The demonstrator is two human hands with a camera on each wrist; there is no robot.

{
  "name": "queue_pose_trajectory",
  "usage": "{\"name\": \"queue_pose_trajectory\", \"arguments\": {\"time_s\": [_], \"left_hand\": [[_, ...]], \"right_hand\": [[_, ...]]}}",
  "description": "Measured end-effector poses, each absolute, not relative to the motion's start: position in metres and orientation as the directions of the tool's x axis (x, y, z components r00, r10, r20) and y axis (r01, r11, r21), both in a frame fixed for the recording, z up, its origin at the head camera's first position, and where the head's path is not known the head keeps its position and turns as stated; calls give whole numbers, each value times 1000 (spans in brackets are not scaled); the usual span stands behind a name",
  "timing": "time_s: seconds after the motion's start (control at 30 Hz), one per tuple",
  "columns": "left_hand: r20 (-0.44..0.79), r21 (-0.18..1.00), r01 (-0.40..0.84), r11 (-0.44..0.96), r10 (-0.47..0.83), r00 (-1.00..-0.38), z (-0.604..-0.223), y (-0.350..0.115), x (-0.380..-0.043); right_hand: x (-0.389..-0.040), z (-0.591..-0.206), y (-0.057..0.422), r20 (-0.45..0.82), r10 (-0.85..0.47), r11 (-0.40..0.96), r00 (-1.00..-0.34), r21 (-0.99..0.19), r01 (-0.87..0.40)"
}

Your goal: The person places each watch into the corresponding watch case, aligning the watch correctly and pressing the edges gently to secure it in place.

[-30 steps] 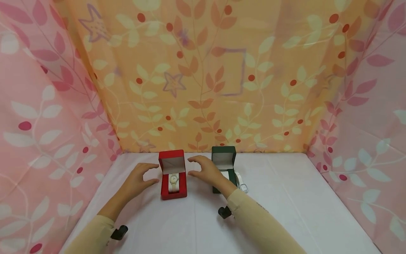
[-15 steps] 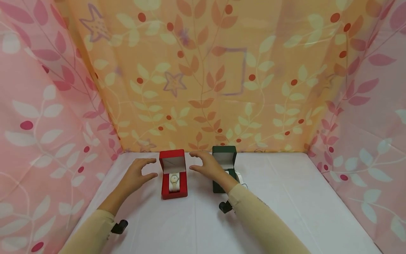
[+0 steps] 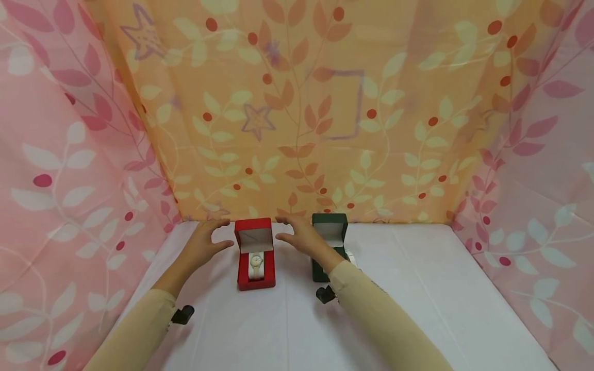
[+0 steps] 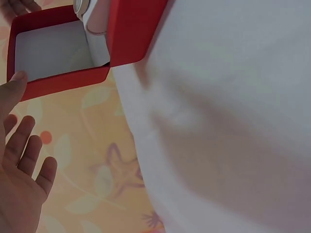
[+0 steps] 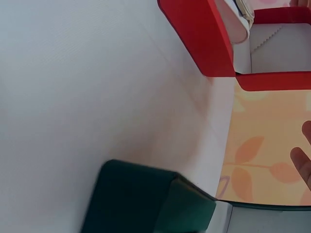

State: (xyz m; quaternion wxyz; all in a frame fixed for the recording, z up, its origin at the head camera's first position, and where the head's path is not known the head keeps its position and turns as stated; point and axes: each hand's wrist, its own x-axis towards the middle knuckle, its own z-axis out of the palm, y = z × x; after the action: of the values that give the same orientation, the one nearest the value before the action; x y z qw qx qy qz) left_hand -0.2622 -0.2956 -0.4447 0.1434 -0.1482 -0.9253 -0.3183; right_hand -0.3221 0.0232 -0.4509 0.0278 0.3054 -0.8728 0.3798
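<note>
A red watch box (image 3: 270, 273) stands on the white cloth with its lid raised. Inside, a wristwatch with a cream strap (image 3: 256, 262) is wrapped round a white cushion. My left hand (image 3: 199, 246) hovers just left of the raised lid, thumb and fingers spread in a C shape. Mirroring it on the lid's right is my right hand (image 3: 303, 238), also holding nothing. Small gaps separate both hands from the lid in the head view. In the left wrist view the thumb overlaps the red lid (image 4: 63, 83); the other fingers (image 4: 46, 177) are relaxed.
A dark green watch box (image 3: 330, 218), lid raised, stands to the right, partly behind my right forearm. Beside it lies a white watch (image 3: 351, 256), mostly hidden by the arm. A patterned orange curtain (image 3: 297, 118) closes the back, with pink curtains at both sides.
Both hands have moved farther back, from beside the red box's middle to beside its raised lid. The boxes stay put. My right arm now covers more of the white watch.
</note>
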Motion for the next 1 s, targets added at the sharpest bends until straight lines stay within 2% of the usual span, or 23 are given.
{"name": "queue_pose_trajectory", "arguments": {"time_s": [0.37, 0.7, 1.0], "left_hand": [[389, 540, 415, 732, 220, -895, -442, -292, -275], [307, 588, 365, 722, 219, -926, -439, -288, -279], [326, 579, 373, 725, 214, -921, -443, -282, -278]], "right_hand": [[-328, -449, 7, 294, -510, 525, -808, -638, -563], [-331, -447, -4, 299, -507, 506, -809, -657, -560], [-326, -446, -4, 291, -472, 496, -832, -692, -524]]}}
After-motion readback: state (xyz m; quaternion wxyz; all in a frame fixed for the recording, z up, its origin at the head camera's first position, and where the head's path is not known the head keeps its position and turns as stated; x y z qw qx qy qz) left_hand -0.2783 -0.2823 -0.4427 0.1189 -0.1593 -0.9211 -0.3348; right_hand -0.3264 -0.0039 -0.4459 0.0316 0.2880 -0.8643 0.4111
